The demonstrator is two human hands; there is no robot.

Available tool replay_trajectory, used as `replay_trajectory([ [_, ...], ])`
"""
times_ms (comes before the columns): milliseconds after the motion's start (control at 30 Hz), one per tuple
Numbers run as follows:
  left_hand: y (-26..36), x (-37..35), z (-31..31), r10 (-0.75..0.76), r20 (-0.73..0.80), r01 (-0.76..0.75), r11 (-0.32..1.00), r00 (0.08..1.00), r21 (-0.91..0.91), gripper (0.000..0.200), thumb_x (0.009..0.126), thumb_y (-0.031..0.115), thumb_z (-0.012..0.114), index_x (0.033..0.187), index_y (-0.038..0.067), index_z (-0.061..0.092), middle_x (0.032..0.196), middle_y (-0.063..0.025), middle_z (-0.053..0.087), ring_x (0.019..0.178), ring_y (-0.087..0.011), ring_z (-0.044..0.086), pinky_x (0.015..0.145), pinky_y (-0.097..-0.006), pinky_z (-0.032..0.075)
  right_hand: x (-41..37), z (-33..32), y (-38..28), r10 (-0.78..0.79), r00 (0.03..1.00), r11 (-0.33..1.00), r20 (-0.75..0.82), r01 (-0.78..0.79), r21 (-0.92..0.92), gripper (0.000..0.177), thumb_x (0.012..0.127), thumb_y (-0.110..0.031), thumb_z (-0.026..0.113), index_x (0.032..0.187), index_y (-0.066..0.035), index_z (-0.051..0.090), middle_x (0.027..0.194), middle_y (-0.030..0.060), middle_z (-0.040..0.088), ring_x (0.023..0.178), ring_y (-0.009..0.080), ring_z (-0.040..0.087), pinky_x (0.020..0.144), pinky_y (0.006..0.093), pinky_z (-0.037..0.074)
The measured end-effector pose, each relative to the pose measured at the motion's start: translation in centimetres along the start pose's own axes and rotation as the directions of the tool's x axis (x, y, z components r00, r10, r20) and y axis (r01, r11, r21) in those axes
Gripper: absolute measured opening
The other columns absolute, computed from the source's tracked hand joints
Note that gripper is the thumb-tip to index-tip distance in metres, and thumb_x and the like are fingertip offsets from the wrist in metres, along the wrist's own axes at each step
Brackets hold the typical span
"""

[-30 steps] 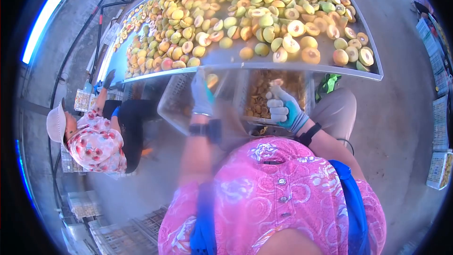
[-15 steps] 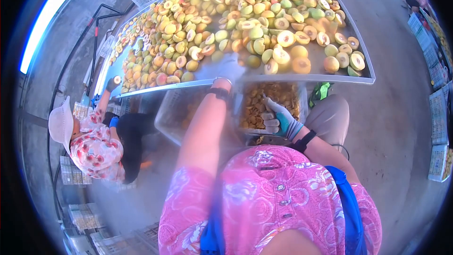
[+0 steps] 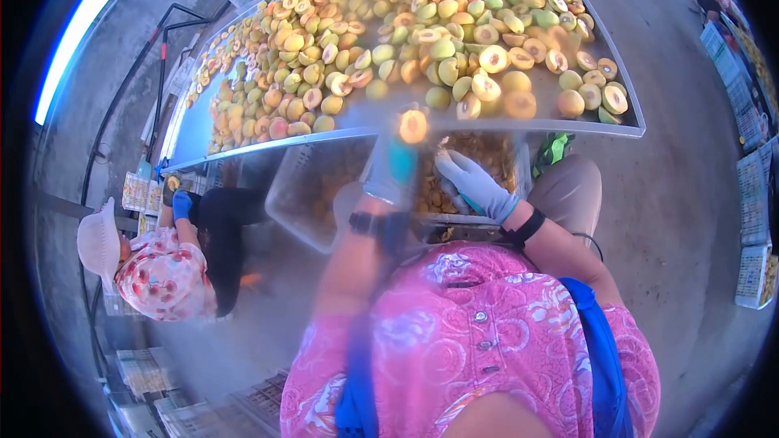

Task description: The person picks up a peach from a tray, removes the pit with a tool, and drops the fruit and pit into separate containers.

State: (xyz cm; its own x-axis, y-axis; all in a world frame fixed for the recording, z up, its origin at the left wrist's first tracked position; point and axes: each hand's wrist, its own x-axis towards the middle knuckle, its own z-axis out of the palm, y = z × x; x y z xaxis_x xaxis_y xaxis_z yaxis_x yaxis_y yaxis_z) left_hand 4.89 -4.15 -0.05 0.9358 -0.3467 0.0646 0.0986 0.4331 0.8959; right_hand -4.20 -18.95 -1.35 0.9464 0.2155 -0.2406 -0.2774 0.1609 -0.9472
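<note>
My left hand [image 3: 391,166], gloved and blurred, is closed on a halved fruit [image 3: 413,126], its cut face up, just inside the near edge of the metal table [image 3: 519,124]. To its right, my right hand [image 3: 479,185], in a grey and teal glove, has its fingers bent together around something small whose shape I cannot make out. Under that hand lies a crate [image 3: 522,170] of brownish pits or scraps. Many halved yellow-green and orange fruits [image 3: 442,49] cover the table beyond both hands.
At the left, a co-worker [image 3: 166,276] in a white hat sits by the table, gloved hands low near a crate [image 3: 139,193]. A second translucent crate [image 3: 296,195] stands left of my left arm. Stacked crates [image 3: 755,195] line the far right.
My left hand has drawn back from the fruit pile with a halved fruit. My right hand has risen slightly and turned. The co-worker's hand has left the table edge and moved down.
</note>
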Motion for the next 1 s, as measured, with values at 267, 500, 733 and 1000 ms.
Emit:
replay_trajectory([
  [267,-1.9,-1.6,-0.6,-0.069,-0.046,0.066,0.996,0.997,-0.056,0.039,0.098,0.030,0.046,0.117,-0.003,0.056,0.107,-0.0146,0.063,0.095,-0.0242,0.062,0.086,-0.0335,0.051,0.5,1.2,-1.2,-0.105,0.992,0.988,-0.066,0.097,-0.120,0.042,0.098,-0.034,0.047,0.116,0.002,0.057,0.103,0.0089,0.062,0.095,0.0151,0.055,0.088,0.0287,0.044],
  [500,-3.0,-2.3,0.3,0.137,-0.122,-0.124,0.986,0.983,0.111,0.036,0.098,0.031,0.045,0.111,0.000,0.058,0.104,-0.0145,0.063,0.093,-0.0225,0.061,0.087,-0.0350,0.050,0.9,1.8,-0.2,-0.182,0.981,0.955,-0.067,0.160,-0.249,0.048,0.099,-0.038,0.041,0.116,0.004,0.056,0.105,0.0153,0.064,0.096,0.0221,0.059,0.088,0.0332,0.044],
  [733,-2.3,-2.8,1.5,-0.051,-0.188,-0.025,0.924,0.981,-0.382,0.037,0.097,0.036,0.047,0.096,0.001,0.060,0.099,-0.0159,0.064,0.092,-0.0287,0.062,0.085,-0.0426,0.052,-0.1,1.7,-0.3,-0.308,0.951,0.866,-0.004,0.278,-0.416,0.056,0.099,-0.047,0.037,0.115,0.003,0.056,0.095,0.0143,0.064,0.087,0.0211,0.060,0.077,0.0342,0.048],
  [1000,-1.2,-3.3,0.6,-0.170,-0.129,0.189,0.970,0.977,0.153,0.062,0.093,0.059,0.043,0.078,0.001,0.058,0.073,-0.0144,0.063,0.067,-0.0260,0.064,0.067,-0.0358,0.054,-1.7,0.3,-0.5,0.207,0.910,0.921,0.359,-0.305,0.242,0.034,0.097,-0.046,0.048,0.110,-0.015,0.055,0.061,-0.0076,0.039,0.043,0.0031,0.033,0.038,0.0185,0.024],
])
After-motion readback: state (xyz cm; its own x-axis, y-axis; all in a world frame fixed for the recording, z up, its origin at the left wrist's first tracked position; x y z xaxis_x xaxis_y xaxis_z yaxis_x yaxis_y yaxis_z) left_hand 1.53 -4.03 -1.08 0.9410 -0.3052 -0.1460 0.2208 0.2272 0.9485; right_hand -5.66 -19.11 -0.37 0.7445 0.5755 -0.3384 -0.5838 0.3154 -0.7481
